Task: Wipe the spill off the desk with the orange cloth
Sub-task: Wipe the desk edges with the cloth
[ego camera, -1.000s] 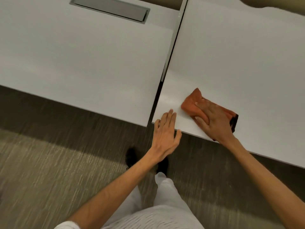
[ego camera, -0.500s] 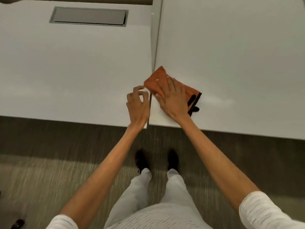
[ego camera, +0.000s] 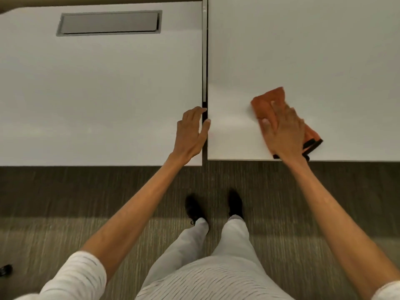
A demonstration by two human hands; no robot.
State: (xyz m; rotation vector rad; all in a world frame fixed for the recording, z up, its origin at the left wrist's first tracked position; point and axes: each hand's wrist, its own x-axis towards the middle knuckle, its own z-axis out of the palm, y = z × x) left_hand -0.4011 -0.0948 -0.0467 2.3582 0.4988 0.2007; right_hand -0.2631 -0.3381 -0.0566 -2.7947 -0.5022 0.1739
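An orange cloth (ego camera: 268, 100) with a black edge lies flat on the right white desk (ego camera: 313, 50), near its front edge. My right hand (ego camera: 283, 131) presses down on the cloth with spread fingers and covers its middle. My left hand (ego camera: 190, 133) rests at the right edge of the left white desk (ego camera: 97, 94), fingers curled over the narrow gap (ego camera: 204, 61) between the two desks, holding nothing. I can make out no spill on the desk surface.
A grey rectangular cable hatch (ego camera: 109, 23) is set into the far part of the left desk. Below the desks' front edges lies striped carpet (ego camera: 65, 202), with my legs and black shoes (ego camera: 194, 207). A small dark object (ego camera: 5, 270) sits on the floor at far left.
My right hand has slid the cloth to the right, away from the gap between the desks. My left hand has settled onto the left desk's edge at the gap.
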